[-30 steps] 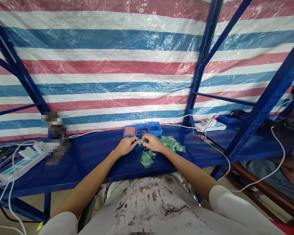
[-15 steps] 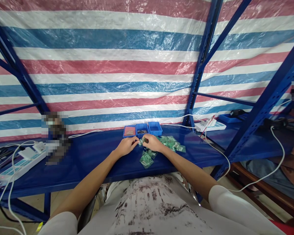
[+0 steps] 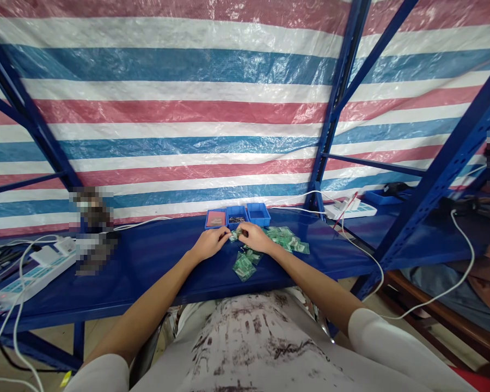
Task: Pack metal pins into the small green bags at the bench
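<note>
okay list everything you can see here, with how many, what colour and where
small packet: one, green and clear, pinched between both hands
packets: a pile, green, on the shelf right of the hands
packets nearer the body: a few, green, below the hands
small bins: three, blue, in a row behind the hands
shelf: one, dark blue, metal
power strips: two, white, far left and right rear
tarp: one, red, white and blue stripes, behind
left hand: on the small packet
right hand: on the small packet
</note>
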The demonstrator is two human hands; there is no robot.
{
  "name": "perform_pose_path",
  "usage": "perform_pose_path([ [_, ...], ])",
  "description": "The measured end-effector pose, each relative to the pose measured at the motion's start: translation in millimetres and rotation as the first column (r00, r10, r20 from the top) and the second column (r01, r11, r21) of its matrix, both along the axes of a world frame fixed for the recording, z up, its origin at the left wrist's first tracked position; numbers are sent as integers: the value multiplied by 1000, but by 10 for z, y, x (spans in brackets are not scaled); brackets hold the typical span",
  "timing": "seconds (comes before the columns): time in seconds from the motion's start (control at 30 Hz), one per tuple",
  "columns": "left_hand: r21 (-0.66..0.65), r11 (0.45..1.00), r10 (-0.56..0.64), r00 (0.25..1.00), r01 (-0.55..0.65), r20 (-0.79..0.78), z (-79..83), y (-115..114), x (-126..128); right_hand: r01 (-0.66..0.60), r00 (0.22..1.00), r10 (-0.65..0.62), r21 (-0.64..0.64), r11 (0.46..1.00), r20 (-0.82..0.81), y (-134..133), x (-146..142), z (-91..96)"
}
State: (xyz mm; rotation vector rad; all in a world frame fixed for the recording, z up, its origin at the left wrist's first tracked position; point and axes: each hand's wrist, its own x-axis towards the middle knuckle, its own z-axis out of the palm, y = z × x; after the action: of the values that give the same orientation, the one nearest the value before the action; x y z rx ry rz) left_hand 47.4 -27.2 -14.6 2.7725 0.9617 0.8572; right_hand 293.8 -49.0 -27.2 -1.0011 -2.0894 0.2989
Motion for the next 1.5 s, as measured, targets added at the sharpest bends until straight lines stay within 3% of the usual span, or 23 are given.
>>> perform_pose_path([
  [0.5, 15, 999, -30, 999, 31, -21, -19, -22, 36, -45, 998, 41, 103, 994, 39, -38, -26, 35],
  [0.93, 37, 999, -37, 999, 38, -20, -27, -21, 50, -51, 999, 51, 107, 993, 5, -44, -42, 51],
  [1.0, 25, 999, -37, 999, 37, -10, -25, -19, 49, -48, 998, 50, 64, 997, -35, -27, -46, 43],
  [1.17, 20, 1000, -13, 1000, 12, 28, -37, 9, 47, -107, 963, 51, -204, 973, -266, 72, -38, -12],
  [1.33, 58, 998, 31, 999, -33, 34, -76, 55, 36, -175, 899, 36, -283, 943, -436, 159, -24, -55],
  [1.5, 81, 996, 45, 999, -47, 27, -95, 69, 24, -197, 870, 0, -348, 917, -493, 195, -20, -77],
])
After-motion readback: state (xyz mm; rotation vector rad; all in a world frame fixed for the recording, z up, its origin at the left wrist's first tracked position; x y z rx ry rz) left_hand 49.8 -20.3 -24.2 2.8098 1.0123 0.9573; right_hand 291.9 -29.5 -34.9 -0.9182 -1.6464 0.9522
